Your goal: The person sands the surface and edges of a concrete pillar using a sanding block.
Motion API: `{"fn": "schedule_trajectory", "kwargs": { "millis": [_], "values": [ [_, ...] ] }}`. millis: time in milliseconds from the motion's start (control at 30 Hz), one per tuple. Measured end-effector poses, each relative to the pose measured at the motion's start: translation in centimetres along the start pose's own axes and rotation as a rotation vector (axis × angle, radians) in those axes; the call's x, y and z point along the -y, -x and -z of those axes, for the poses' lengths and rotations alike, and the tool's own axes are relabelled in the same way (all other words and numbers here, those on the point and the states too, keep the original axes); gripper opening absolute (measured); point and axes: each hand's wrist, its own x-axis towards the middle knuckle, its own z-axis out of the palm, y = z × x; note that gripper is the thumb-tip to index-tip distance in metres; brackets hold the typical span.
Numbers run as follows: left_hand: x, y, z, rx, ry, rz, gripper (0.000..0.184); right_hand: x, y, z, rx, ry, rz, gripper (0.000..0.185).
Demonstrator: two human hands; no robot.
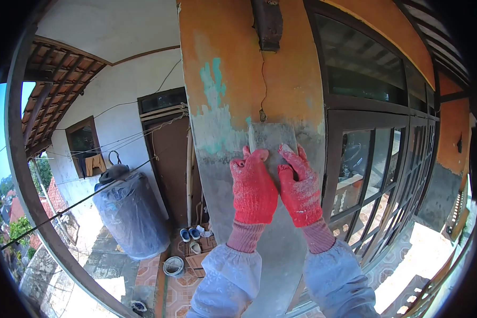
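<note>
A flat grey rectangular plate (273,137) lies against the wall pillar (209,100), just below a dark hole at the end of a crack. My left hand (253,188), in a dusty red knit glove, grips the plate's lower left side with fingers curled. On the lower right side, my right hand (300,185) in a matching glove holds it too, its thumb and fingers along the edge. Whether the plate has a handle is hidden behind my hands. Above it the pillar shows orange paint with pale turquoise patches; below, the surface is bare grey.
A dark bracket (268,24) juts from the pillar overhead. To the right are glazed door panels (365,164). On the left stand a plastic-wrapped drum (132,214), a small bucket (174,266) and several shoes (194,233). A dark cable (63,211) crosses the left side.
</note>
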Motion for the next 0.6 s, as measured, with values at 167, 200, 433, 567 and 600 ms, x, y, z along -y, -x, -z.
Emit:
{"fn": "schedule_trajectory", "kwargs": {
  "millis": [167, 200, 433, 567, 600],
  "values": [
    [0.1, 0.7, -0.5, -0.080, 0.258, 0.048, 0.032, 0.2, 0.2, 0.4, 0.035, 0.001, -0.010, 0.035],
    [0.3, 1.5, -0.3, -0.074, 0.422, 0.152, 0.032, -0.1, 1.3, 0.7, 0.054, -0.027, -0.033, 0.034],
    [-1.6, -2.3, 1.2, -0.009, -0.202, -0.204, 0.031, 1.0, -2.8, -0.7, 0.007, -0.007, 0.019, 0.036],
    [1.9, 1.6, -0.6, -0.049, 0.057, -0.011, 0.031, 0.3, 0.6, 0.1, 0.027, -0.096, -0.024, 0.035],
    [1.5, 2.4, 0.0, 0.002, -0.056, -0.021, 0.031, 0.0, 2.3, 0.7, 0.064, -0.034, -0.042, 0.035]
  ]
}}
